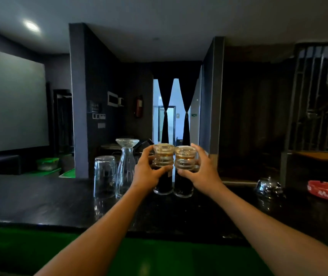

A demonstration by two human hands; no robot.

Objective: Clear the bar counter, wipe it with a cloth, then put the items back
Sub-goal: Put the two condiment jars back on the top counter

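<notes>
Standing side by side near the worktop's (pixel 39 200) far edge, two jars are gripped: left jar (pixel 163 170) by the left hand (pixel 149 172), right jar (pixel 185 172) by the right hand (pixel 201 172), fingers curled round.

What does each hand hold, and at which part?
The left hand grips the left glass round its ribbed upper part; the right hand grips the right glass likewise.

The room is dimly lit. Daylight is admitted through the curtained doorway (pixel 176 108) at twelve o'clock, and a ceiling lamp (pixel 31 26) glows at ten o'clock. Faint reflections are seen on the black counter (pixel 39 200). Edges are bowed by wide-angle distortion; detail is softened throughout.
</notes>
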